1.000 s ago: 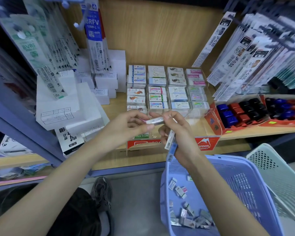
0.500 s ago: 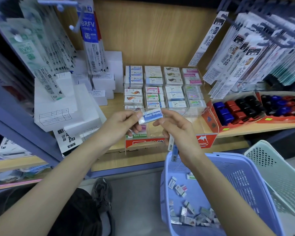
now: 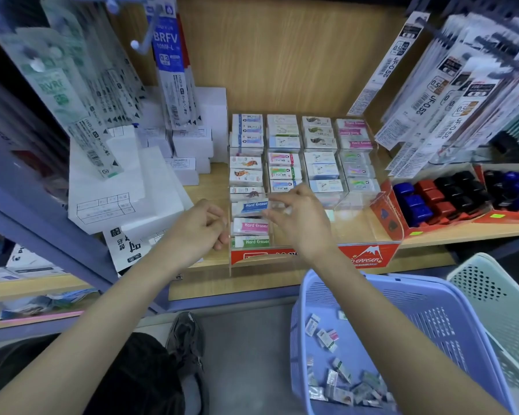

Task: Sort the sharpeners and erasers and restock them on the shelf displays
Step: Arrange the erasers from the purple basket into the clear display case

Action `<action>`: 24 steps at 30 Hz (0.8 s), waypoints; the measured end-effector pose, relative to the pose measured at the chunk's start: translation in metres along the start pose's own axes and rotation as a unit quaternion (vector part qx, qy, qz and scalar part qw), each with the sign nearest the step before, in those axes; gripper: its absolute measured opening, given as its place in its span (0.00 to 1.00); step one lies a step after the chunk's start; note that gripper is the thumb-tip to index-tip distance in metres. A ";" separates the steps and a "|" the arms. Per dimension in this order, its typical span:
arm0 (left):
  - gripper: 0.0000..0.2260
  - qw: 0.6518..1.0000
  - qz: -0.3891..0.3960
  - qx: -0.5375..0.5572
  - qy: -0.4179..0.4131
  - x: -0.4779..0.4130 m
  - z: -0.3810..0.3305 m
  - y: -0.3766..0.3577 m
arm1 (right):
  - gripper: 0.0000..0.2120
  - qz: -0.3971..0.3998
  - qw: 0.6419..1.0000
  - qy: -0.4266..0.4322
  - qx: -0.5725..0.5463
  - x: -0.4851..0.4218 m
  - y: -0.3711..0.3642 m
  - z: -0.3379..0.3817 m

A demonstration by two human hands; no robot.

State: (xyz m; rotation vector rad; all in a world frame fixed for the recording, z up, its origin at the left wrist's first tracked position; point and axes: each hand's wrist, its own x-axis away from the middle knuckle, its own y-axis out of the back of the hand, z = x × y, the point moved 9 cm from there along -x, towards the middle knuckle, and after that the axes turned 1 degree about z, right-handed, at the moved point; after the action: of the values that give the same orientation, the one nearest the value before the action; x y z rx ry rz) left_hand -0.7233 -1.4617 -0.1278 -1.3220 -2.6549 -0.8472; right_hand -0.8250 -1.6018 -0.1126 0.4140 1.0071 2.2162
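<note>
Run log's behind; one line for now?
right hand: on blue Hard Eraser, display front-left | left hand: idle, empty | purple basket: loose erasers inside

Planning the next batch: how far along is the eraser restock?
Done: the display looks full in its back rows; a pink eraser and a green eraser lie in its front-left slot. In hand: the right hand sets a blue eraser behind them; the left hand is loosely curled, holding nothing. Left: the other front slots look mostly empty, and many loose packs lie in the blue basket.
</note>
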 end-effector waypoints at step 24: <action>0.17 0.988 0.134 0.001 -0.077 0.024 -0.033 -0.053 | 0.22 -0.055 0.689 -0.261 -0.674 0.038 -0.028 -0.016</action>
State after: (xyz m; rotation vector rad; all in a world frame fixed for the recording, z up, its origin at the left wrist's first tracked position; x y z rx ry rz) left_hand -0.7848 -1.4862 -0.1163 -1.7585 -2.4999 -0.7346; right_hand -0.8492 -1.5709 -0.1443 0.2115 -0.9335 1.9112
